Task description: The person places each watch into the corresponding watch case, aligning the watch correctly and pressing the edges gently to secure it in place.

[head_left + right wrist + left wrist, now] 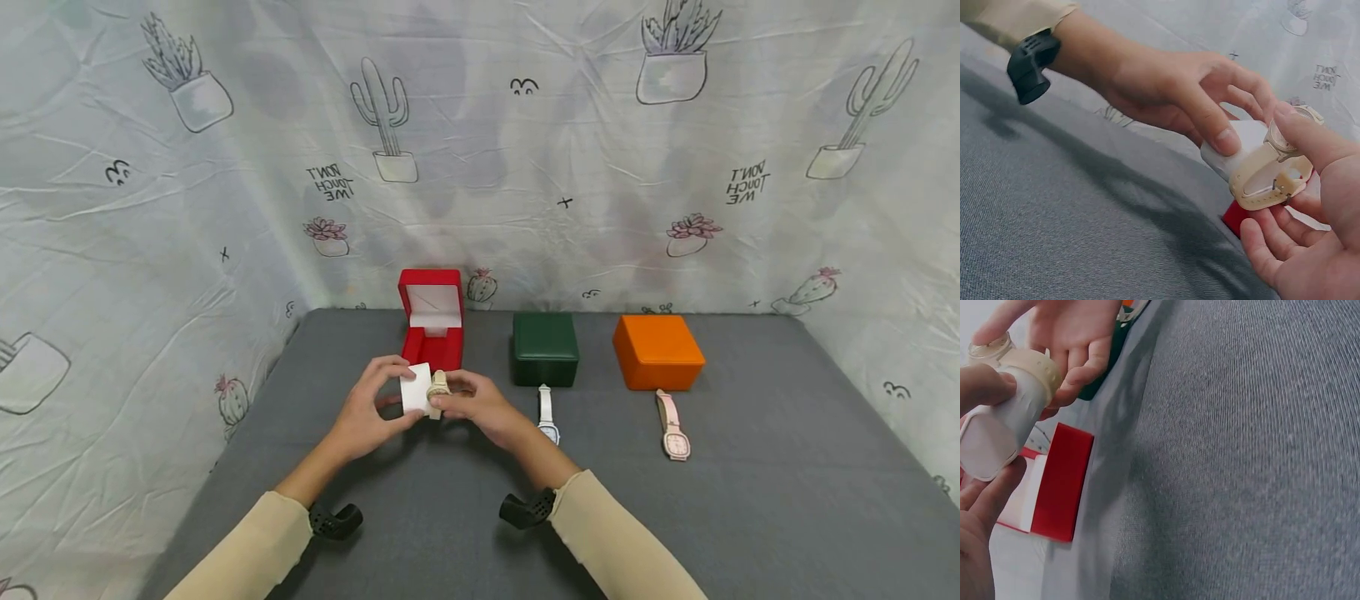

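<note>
My left hand (366, 414) grips a white watch cushion (415, 390) between thumb and fingers, above the table. With its thumb on the dial, my right hand (491, 410) pinches a cream-strapped watch (1264, 178) at the cushion's right end. The strap forms a buckled loop. In the left wrist view the loop (1040, 365) looks to be round that end of the cushion; how far on it sits I cannot tell. Just behind both hands stands a red watch box (452, 352), its lid raised, its inside partly hidden by the hands.
A closed green box (545, 350) and a closed orange box (660, 354) stand to the right. In front of them lie a white watch (547, 412) and a pink watch (672, 429). A patterned cloth (465, 167) hangs behind the grey table (750, 517).
</note>
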### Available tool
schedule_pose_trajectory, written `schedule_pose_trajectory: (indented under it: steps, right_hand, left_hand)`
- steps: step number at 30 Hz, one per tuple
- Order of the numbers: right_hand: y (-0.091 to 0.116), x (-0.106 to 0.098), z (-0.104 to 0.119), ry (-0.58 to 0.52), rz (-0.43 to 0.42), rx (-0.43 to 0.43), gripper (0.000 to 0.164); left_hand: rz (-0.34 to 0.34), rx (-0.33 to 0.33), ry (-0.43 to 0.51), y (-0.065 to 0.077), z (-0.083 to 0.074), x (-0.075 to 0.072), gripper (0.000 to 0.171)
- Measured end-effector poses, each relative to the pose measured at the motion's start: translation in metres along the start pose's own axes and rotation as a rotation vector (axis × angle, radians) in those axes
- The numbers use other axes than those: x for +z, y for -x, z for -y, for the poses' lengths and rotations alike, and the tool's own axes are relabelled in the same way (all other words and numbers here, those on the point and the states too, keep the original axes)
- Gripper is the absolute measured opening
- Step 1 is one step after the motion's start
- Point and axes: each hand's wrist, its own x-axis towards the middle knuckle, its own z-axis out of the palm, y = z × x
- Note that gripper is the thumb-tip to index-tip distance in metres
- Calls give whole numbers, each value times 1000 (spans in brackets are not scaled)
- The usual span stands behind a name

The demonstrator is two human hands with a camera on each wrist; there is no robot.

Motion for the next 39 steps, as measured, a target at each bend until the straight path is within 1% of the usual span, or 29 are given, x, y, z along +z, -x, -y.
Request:
schedule_pose_trajectory:
  steps: [4, 8, 13, 16, 20, 23, 25, 28, 32, 35, 39]
  right_hand:
    - [0, -3, 3, -86, 18, 48, 53]
    - [2, -7, 5, -120, 35, 72, 52]
    - [3, -11, 7, -195, 53, 105, 51]
    - [3, -14, 8, -249, 86, 114, 55]
    - [4, -16, 9, -281, 118, 117, 58]
    - [6, -18, 10, -271, 121, 118, 57]
    - [6, -18, 11, -265, 114, 121, 54]
    - [6, -18, 10, -254, 100, 124, 51]
    - [7, -19, 9, -233, 80, 131, 50]
    - [7, -19, 9, -216, 70, 143, 50]
    - [9, -20, 9, -242, 65, 154, 48]
  left_hand:
    - [-24, 14, 3, -1, -3, 2, 49]
    - [-40, 26, 1, -2, -6, 4, 49]
    - [-62, 48, -3, -3, -7, 8, 49]
    - [-76, 56, -18, -3, -1, 11, 49]
    - [-83, 69, -53, -4, 13, 17, 51]
    - [-74, 87, -69, -4, 20, 19, 53]
    - [-64, 93, -64, -4, 21, 20, 54]
    - [-56, 85, -51, -4, 22, 22, 55]
    - [-44, 68, -39, -4, 17, 24, 53]
    - [-36, 57, -28, -4, 9, 25, 51]
    - [-40, 52, -19, -3, -3, 25, 49]
